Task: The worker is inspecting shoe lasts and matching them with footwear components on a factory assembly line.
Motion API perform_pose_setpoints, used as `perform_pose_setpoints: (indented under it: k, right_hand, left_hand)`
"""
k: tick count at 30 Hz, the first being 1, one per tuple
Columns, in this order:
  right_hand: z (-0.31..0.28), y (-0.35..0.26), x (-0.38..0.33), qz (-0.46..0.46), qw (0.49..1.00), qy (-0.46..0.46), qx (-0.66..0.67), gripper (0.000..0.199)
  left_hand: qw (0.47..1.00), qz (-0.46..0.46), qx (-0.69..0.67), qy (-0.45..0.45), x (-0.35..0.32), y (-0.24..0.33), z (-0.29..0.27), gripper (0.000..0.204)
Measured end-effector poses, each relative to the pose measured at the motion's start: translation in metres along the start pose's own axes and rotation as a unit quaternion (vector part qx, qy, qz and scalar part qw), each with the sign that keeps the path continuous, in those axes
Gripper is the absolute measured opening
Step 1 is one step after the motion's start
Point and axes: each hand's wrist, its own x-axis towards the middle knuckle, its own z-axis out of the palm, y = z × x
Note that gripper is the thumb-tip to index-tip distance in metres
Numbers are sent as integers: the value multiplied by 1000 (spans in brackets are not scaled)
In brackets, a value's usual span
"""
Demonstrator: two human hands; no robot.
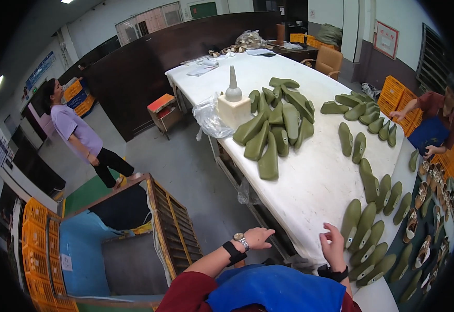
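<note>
My left hand (258, 238), with a watch and a black strap on the wrist, hovers off the near edge of the white table (310, 192). Its fingers are stretched out and hold nothing. Over the table's near end is my right hand (333, 245), thumb and fingers apart and nothing between them. Just right of it stand several green shoe lasts (353, 221), set side by side in rows along the right edge. A loose heap of the same lasts (276, 122) lies farther up the table.
Beside the heap stands a cream block container with a grey nozzle (234, 104), plastic film (210, 117) next to it. Another person (440, 117) works at the right by shoes on a dark surface. A wheeled cart (172, 229) and orange crates (37, 244) are at left; someone walks (79, 130) beyond.
</note>
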Motion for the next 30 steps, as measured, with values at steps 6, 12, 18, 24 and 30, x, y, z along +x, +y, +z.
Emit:
perform_pose_setpoints:
  k: [6, 12, 18, 24, 30]
  right_hand:
    - [74, -16, 60, 25, 992, -117, -48, 36]
    - [112, 42, 156, 73, 967, -221, -100, 42]
    - [193, 98, 280, 101, 978, -179, -48, 78]
    - [262, 76, 309, 150, 972, -153, -98, 87]
    - [257, 74, 311, 205, 960, -160, 100, 72]
  left_hand:
    - [998, 52, 15, -10, 20, -63, -45, 58]
    - [996, 77, -23, -43, 46, -117, -66, 58]
    - [999, 40, 12, -12, 67, -177, -158, 58]
    - [988, -11, -1, 151, 157, -246, -256, 71]
    - [967, -8, 70, 246, 297, -326, -301, 82]
